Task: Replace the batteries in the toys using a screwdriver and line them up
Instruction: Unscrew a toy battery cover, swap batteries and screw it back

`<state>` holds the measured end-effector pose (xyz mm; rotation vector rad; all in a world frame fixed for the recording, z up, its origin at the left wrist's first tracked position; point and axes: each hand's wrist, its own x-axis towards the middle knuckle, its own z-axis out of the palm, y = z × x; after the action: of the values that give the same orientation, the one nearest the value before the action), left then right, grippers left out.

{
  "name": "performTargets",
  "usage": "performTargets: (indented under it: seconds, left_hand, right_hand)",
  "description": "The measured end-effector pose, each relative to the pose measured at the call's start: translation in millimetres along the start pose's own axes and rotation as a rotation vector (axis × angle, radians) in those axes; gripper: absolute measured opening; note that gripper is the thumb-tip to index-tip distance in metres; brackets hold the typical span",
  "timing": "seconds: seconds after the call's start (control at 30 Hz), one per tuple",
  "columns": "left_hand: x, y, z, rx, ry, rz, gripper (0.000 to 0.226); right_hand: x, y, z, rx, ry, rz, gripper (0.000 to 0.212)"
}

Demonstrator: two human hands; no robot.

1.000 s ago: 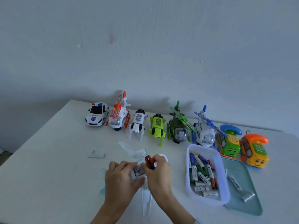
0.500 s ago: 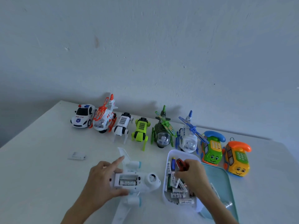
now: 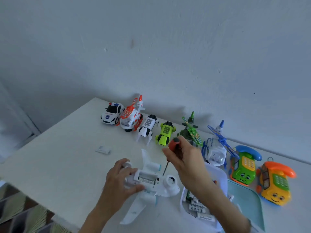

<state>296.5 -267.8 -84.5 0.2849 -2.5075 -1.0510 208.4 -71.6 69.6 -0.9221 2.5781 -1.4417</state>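
**Screwdriver over the upturned plane**

Head view: I see the white plastic toy airplane (image 3: 151, 184) lying belly-up near the front edge of the white table (image 3: 67, 157). Its long axis runs left to right across my view, the rounded nose with its round socket pointing right toward the batteries, the tail under my left hand (image 3: 119, 180). One wing reaches away toward the wall, the other toward me. The battery bay is open and facing up, with a cell showing inside. My left hand grips the tail end, fingers curled round the body. My right hand (image 3: 185, 158) is clamped on the red-handled screwdriver (image 3: 171, 152); the handle tilts up and away, the thin shaft slants down-left with its tip just beside the bay, at the plane's body.

A small white plastic cover plate (image 3: 103, 150) lies apart to the left. A clear plastic tub of batteries (image 3: 217, 175) sits under my right forearm, on a pale teal tray (image 3: 247, 199).

Along the wall stands a row of toys: police car (image 3: 111, 113), orange-and-white helicopter (image 3: 132, 116), white robot dog (image 3: 147, 127), lime robot dog (image 3: 165, 133), green helicopter (image 3: 191, 128), blue-and-white helicopter (image 3: 216, 147), green telephone (image 3: 244, 165), orange telephone (image 3: 274, 182).

The wall (image 3: 151, 47) is plain pale grey-blue; a patterned floor (image 3: 20, 212) shows lower left.
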Motion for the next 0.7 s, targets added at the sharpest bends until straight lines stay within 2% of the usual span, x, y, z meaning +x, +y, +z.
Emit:
performTargets:
  seconds: [0.17, 0.3, 0.5, 0.7]
  left_hand:
    - [-5, 1, -3, -0.01, 0.028, 0.02, 0.078]
    - [-4, 0, -2, -0.042, 0.026, 0.012, 0.079]
    - [-5, -7, 2, -0.037, 0.021, 0.007, 0.081]
    - [-7, -12, 5, -0.046, 0.012, -0.02, 0.077]
  right_hand:
    - [15, -4, 47, 0.033, -0.064, -0.059, 0.026]
    - [24, 2, 68, -0.043, -0.126, -0.047, 0.018]
    - [26, 10, 78, -0.075, -0.157, 0.005, 0.019]
    - [33, 1, 83, -0.181, -0.27, -0.056, 0.018]
